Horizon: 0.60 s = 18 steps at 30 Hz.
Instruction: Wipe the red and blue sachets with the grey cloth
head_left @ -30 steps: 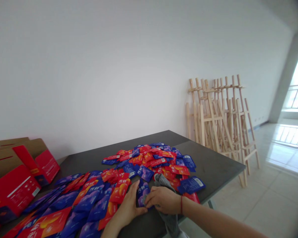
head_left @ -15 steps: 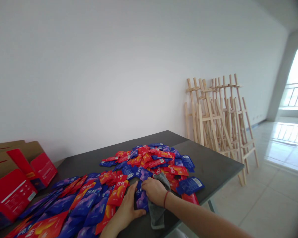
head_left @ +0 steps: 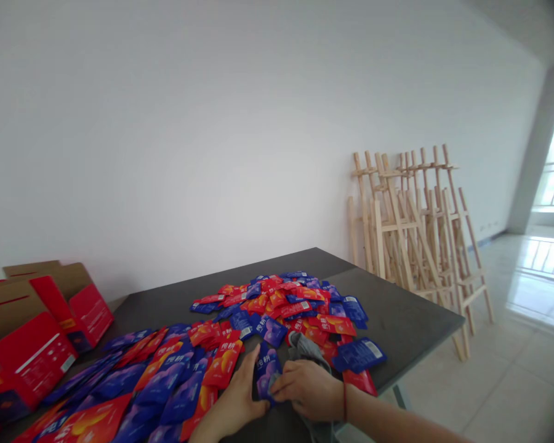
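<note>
A blue sachet (head_left: 266, 369) with purple fruit print lies flat on the dark table between my hands. My left hand (head_left: 234, 401) rests at its left edge, thumb and fingers spread apart, not wrapped round it. My right hand (head_left: 307, 389) is closed on a grey cloth (head_left: 308, 348) and presses a fold of it against the sachet's lower right part. The cloth's far end bunches up beyond the knuckles, and its near end hangs below the wrist. Left of my left hand lie overlapping rows of red and blue sachets (head_left: 166, 375).
Beyond my hands is a loose heap of red and blue sachets (head_left: 277, 298). Open red cardboard boxes (head_left: 37, 354) stand at the left. The dark table (head_left: 397, 320) ends at the right, above a tiled floor. Wooden easels (head_left: 401, 227) lean by the white wall.
My right hand has slid down and to the right over the sachet with the cloth, which is now more bunched. The left hand stays beside the sachet. The view has shifted slightly.
</note>
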Each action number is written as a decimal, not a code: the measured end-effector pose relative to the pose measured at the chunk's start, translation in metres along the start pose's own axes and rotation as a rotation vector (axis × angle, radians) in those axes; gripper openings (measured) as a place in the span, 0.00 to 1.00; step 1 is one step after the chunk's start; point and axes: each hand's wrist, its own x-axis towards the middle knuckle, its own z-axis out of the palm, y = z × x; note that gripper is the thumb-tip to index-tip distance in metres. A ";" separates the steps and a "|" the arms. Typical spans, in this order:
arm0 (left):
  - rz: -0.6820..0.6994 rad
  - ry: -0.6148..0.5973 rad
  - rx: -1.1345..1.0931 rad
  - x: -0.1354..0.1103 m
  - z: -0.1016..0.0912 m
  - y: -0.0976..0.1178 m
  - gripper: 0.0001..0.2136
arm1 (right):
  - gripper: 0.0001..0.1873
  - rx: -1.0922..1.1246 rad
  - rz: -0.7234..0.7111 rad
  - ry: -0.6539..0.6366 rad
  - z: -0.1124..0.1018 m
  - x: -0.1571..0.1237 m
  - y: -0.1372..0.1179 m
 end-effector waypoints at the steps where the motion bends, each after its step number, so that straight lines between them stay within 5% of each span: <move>1: -0.002 -0.011 0.008 0.000 -0.001 -0.001 0.46 | 0.21 0.006 -0.023 -0.002 0.002 0.002 0.000; 10: -0.092 -0.034 0.051 0.002 -0.007 0.004 0.38 | 0.18 0.034 -0.050 0.011 0.011 0.016 -0.002; 14: -0.103 -0.017 0.102 0.004 -0.008 0.023 0.32 | 0.18 0.008 0.311 0.134 0.006 0.015 0.001; 18: -0.150 0.006 0.235 0.012 0.005 0.046 0.37 | 0.17 -0.013 0.612 0.214 0.007 0.026 0.005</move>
